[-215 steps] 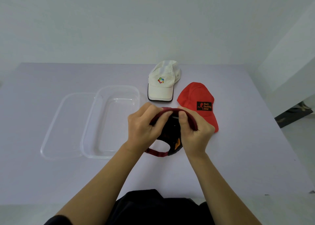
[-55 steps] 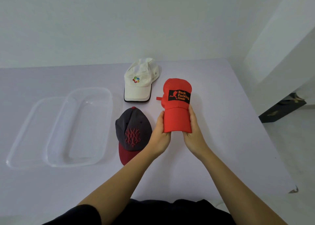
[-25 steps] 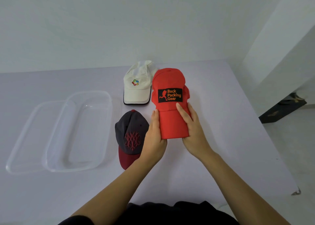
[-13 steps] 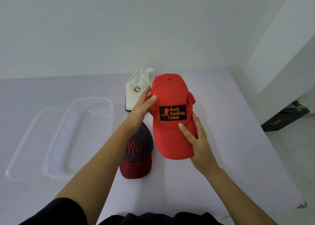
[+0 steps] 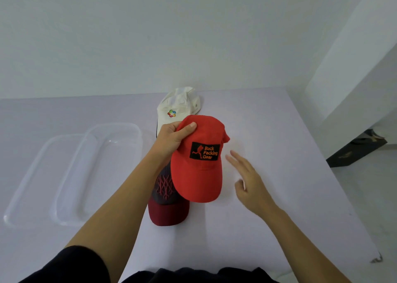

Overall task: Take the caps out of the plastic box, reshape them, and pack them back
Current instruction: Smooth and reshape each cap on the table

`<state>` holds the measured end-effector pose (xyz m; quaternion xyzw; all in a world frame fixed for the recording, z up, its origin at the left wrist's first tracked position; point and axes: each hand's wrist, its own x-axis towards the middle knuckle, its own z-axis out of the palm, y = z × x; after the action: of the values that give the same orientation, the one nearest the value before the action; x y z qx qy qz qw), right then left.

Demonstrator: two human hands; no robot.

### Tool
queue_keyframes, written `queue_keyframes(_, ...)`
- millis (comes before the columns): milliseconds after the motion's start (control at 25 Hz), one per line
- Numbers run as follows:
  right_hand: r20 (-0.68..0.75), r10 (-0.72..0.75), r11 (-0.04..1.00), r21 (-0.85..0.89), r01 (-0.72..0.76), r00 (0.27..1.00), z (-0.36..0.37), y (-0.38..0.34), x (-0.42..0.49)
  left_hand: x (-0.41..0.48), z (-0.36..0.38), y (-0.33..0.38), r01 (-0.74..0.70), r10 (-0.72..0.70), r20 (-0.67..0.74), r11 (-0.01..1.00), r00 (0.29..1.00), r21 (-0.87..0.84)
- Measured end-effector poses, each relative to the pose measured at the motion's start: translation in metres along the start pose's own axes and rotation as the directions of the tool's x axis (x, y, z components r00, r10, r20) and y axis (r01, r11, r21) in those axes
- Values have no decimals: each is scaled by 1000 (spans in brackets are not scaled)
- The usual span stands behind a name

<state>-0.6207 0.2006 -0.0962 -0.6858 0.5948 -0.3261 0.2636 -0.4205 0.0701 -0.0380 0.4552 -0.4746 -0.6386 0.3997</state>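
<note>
Left hand (image 5: 171, 140) grips my red cap (image 5: 197, 175) by its crown over the dark cap (image 5: 168, 209), while my right hand (image 5: 251, 187), holding the brim a moment ago, hovers open just beside it.

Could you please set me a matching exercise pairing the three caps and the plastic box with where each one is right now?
Things:
1. red cap
2. white cap
3. dark cap
4. plastic box

States:
A. empty, at the left
B. farthest from the camera
C. in the grip of the left hand
D. lying flat, partly hidden behind the red cap

Pairs: 1-C, 2-B, 3-D, 4-A.
</note>
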Motion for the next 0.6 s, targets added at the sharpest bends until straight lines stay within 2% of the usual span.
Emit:
queue_keyframes(40,-102,58,996,70,-51,993,-2,0,7,0,2,-1,11,-11,14,999,1000,33)
queue_keyframes(80,-139,143,978,168,-119,980,-5,-4,15,-1,6,-3,25,-27,42,999,999,43)
queue_keyframes(160,-29,244,884,417,-210,969,-13,-11,28,-6,19,-6,78,-77,118,997,990,-1)
queue_keyframes(240,124,216,729,640,-245,968,-20,-15,36,-10,27,-7,129,-111,181,988,977,-90)
queue_keyframes(320,211,179,601,750,-277,961,-26,-17,39,-10,27,-9,173,-136,227,973,964,-151)
queue_keyframes(400,206,158,524,811,-259,966,-29,-18,40,-11,24,-9,215,-167,290,966,942,-141)
queue_keyframes(520,180,164,563,790,-242,970,-37,-17,41,-13,21,-3,262,-251,386,965,888,26)
queue_keyframes(600,208,176,698,663,-270,962,-44,-19,42,-12,14,5,248,-312,433,948,846,198)
